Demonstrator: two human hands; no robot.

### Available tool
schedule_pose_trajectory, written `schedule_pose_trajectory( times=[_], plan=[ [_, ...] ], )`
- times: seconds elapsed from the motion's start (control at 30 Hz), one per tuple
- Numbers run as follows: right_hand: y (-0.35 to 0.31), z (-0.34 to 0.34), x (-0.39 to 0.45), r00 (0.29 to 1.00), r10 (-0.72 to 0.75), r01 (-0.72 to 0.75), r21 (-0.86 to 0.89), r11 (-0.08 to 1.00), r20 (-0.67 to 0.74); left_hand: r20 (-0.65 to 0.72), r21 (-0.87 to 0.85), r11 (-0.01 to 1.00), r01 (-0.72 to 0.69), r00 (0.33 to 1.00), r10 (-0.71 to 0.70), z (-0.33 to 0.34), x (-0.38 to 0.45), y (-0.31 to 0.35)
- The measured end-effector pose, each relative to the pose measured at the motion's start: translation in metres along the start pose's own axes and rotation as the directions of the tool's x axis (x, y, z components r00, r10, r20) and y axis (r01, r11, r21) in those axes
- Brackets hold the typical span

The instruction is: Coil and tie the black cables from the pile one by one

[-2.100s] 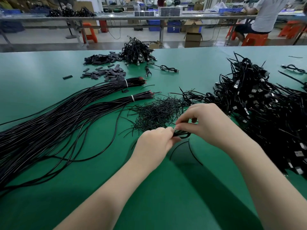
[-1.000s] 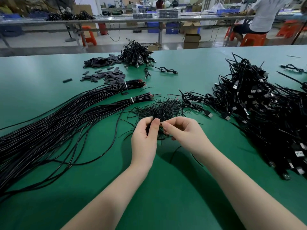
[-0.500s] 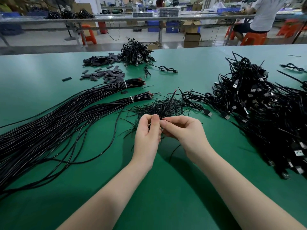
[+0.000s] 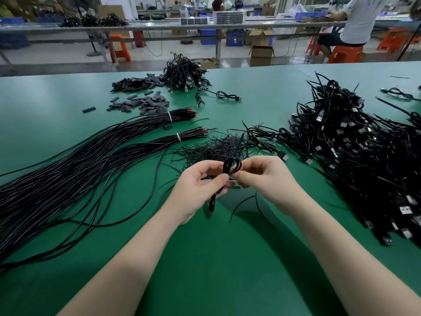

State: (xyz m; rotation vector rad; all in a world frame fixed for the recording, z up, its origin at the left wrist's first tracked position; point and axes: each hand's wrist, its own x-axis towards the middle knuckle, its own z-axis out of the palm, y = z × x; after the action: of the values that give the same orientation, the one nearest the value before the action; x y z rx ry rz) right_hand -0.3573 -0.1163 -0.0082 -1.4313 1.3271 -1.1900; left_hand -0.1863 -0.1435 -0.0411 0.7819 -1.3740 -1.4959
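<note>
A short black cable [image 4: 231,166] folded into a small coil stands up between my two hands above the green table [image 4: 205,270]. My left hand [image 4: 198,192] grips the coil's lower part, and the cable's plug end hangs down below that palm. My right hand [image 4: 266,179] pinches the coil from the right side. Just behind my hands lies a heap of thin black twist ties [image 4: 218,147]. A large pile of black USB cables [image 4: 364,151] covers the table on the right.
Two long banded bundles of black wire [image 4: 79,165] sweep across the left of the table. Small dark sleeve pieces [image 4: 141,103] and a heap of tied cables [image 4: 184,71] lie at the back. Two loose ties [image 4: 248,204] lie under my right wrist. A person sits at the far bench.
My hands have turned the cable so its folded loops now stand up between them, and the plug end has dropped below my left palm. Earlier both hands pinched it low over the tie heap.
</note>
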Motion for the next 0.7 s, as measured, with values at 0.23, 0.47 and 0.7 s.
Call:
schedule_pose_trajectory(
  times=[0.23,0.47,0.7],
  plan=[
    [0.009,-0.003,0.002,0.995,0.074,-0.072,-0.028,0.997,0.072,0.111,0.350,0.933,-0.078,0.993,0.041,-0.011,0.000,0.002],
    [0.023,-0.001,0.005,0.989,0.130,-0.141,0.175,0.974,0.073,0.087,0.371,0.927,-0.062,0.996,0.031,0.001,-0.002,-0.004],
    [0.027,0.005,0.006,0.990,0.117,-0.131,0.213,0.968,0.080,0.040,-0.014,0.983,0.185,0.982,-0.185,0.011,-0.003,-0.005]
  ],
)
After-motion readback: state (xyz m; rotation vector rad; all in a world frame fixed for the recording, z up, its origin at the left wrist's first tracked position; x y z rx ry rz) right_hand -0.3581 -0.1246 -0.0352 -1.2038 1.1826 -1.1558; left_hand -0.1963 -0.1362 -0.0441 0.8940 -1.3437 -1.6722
